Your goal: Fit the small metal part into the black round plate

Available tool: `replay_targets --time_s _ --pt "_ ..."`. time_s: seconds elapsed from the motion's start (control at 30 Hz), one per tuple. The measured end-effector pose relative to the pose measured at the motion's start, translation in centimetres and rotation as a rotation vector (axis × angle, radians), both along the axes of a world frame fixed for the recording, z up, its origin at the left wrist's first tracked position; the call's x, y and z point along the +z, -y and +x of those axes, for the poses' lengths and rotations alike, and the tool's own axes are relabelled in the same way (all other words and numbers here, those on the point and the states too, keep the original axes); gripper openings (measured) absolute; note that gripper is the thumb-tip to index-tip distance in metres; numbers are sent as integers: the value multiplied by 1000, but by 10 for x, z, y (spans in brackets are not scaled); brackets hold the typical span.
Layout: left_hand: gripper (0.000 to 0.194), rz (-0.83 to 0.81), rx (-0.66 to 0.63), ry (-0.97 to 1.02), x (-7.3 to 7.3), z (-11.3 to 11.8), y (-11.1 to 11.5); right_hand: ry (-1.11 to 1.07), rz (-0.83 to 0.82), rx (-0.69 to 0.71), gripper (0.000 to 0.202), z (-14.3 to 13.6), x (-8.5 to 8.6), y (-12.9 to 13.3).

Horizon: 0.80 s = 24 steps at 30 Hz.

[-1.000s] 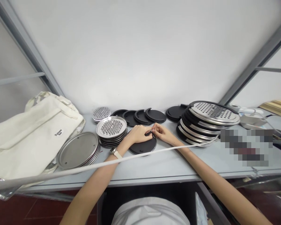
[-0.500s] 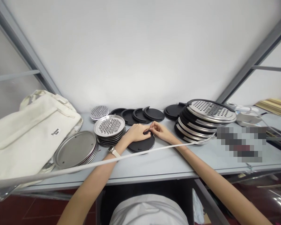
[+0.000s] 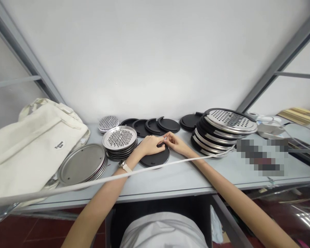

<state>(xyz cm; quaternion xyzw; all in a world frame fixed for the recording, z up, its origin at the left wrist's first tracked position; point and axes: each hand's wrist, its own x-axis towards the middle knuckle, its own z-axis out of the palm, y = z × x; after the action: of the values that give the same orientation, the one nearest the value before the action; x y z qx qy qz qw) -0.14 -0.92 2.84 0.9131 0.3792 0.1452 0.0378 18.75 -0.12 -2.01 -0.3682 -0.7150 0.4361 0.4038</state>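
Note:
A round black disc (image 3: 155, 158) lies flat on the light table in front of me. Over its upper left part rests my left hand (image 3: 152, 144), fingers bent together at the disc's upper edge. My right hand (image 3: 174, 143) meets it there from the right, thumb and forefinger pinched; whatever lies between the fingertips is too small to make out. Just left of the disc is a stack of round metal grater plates (image 3: 120, 138). Several black discs with raised rims (image 3: 169, 125) lie behind my hands.
Plain metal plates (image 3: 82, 164) are stacked at the left beside a cream bag (image 3: 38, 144). To the right stands a tall stack of perforated metal and black discs (image 3: 229, 120). A white cable (image 3: 144, 170) crosses the view above my forearms. Yellowish strips (image 3: 297, 115) lie far right.
The view has shifted slightly, so the scene sits a little further left. Both hands stay at the black disc's upper edge, with only a slight change in the right fingers.

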Motion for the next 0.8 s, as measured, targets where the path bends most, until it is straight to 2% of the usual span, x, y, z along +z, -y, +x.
replay_targets --time_s 0.23,0.53,0.8 --pt "18 9 -12 8 -1 -1 0 31 -3 -37 40 0 4 1" --pt "17 6 -12 19 -2 -1 -1 -5 -125 -31 44 1 13 1" --pt "20 0 13 19 -5 -1 -1 164 45 -53 45 4 10 3"
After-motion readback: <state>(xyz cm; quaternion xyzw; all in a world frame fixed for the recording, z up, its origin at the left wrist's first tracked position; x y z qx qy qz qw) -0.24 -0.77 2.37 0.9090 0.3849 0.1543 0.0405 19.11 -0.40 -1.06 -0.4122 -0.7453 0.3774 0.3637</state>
